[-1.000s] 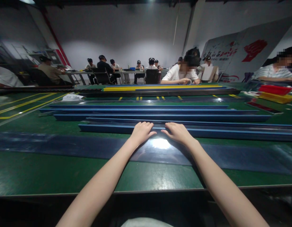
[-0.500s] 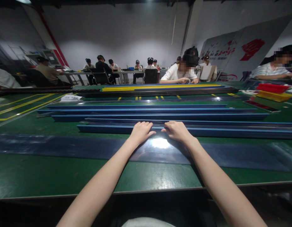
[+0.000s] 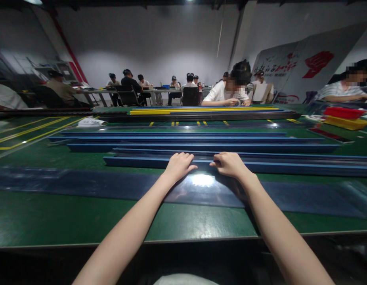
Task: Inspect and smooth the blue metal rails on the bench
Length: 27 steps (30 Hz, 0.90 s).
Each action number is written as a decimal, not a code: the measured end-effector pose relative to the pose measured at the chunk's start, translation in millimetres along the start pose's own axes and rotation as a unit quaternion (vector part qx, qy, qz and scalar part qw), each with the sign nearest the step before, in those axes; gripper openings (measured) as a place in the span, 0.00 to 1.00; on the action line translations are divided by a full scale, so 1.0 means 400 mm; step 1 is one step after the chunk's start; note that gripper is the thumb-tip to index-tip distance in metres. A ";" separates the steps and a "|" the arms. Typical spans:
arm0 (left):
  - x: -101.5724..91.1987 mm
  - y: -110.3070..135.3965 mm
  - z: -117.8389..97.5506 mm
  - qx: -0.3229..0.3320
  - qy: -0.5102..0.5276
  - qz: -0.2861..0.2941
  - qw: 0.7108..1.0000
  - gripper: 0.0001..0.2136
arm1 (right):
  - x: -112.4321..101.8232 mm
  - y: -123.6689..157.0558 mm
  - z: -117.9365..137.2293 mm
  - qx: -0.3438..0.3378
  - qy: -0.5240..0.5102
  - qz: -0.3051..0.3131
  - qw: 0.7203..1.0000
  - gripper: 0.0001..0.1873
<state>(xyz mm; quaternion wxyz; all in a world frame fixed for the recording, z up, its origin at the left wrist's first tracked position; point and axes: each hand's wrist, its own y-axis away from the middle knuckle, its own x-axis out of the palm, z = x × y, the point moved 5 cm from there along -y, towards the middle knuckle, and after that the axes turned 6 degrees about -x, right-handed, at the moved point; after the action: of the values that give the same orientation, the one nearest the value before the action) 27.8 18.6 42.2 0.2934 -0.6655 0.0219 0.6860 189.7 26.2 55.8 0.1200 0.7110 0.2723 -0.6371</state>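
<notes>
Blue rail (image 3: 278, 168): lay beneath both hands, running nine to three o'clock.
Left hand (image 3: 180, 164): fingers curved over its near wall; whether gripping, I couldn't tell.
Right hand (image 3: 231, 163): fingers curled, gripping that wall.
Clear sheet (image 3: 198, 196): lay flat, six o'clock from the rail.

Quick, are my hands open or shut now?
Left hand: over the front rail; grip can't be told.
Right hand: closed on the front rail.
</notes>
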 end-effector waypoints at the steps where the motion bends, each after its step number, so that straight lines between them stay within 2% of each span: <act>1: 0.000 0.000 0.001 -0.001 0.000 -0.001 1.000 0.15 | 0.000 0.001 -0.004 0.005 0.000 0.006 1.000 0.17; 11: 0.001 0.001 0.001 0.004 -0.001 -0.005 1.000 0.15 | -0.004 0.006 -0.014 0.021 -0.016 0.023 0.999 0.17; 27: 0.006 0.000 0.000 0.006 0.004 -0.010 1.000 0.14 | 0.002 0.006 0.007 -0.018 -0.040 -0.018 0.999 0.19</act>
<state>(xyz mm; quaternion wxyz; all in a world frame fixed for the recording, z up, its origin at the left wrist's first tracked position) 27.9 19.5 39.9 0.3040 -0.6667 0.0202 0.6802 188.6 23.0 54.3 0.1320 0.6778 0.2913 -0.6620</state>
